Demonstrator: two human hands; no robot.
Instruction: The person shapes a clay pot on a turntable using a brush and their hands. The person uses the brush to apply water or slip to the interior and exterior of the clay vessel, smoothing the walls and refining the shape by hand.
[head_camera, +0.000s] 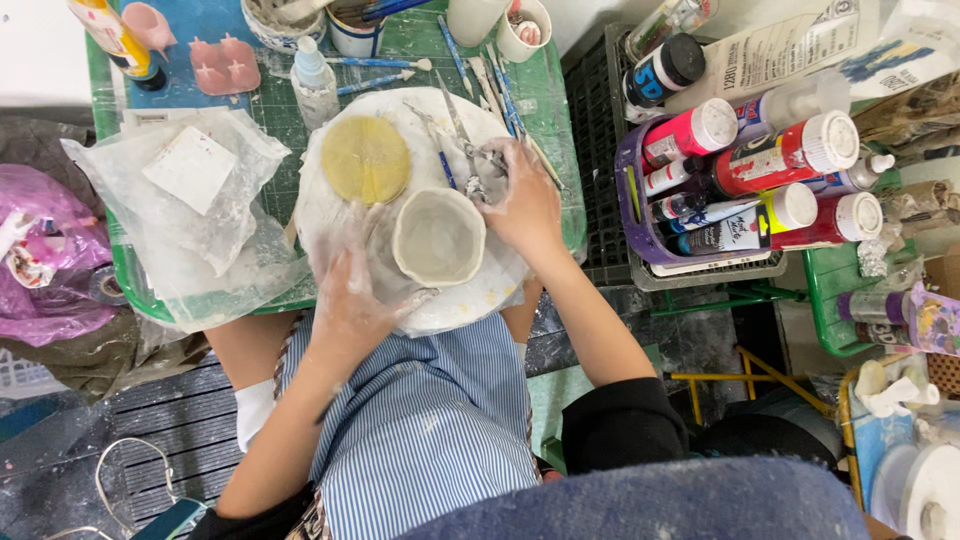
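Resting near the counter's (560, 215) front edge: one pale clay cup (438, 238), likely soft, light, easily dented, best cradled by its wall. Left hand (350, 295) lay open beside it; right hand (522, 200) closed fingers on metal tools (470, 160).

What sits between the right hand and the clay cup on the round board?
Nothing visible. The right hand lies just right of the clay cup, over metal tools on the round board. The left hand is at the cup's left side.
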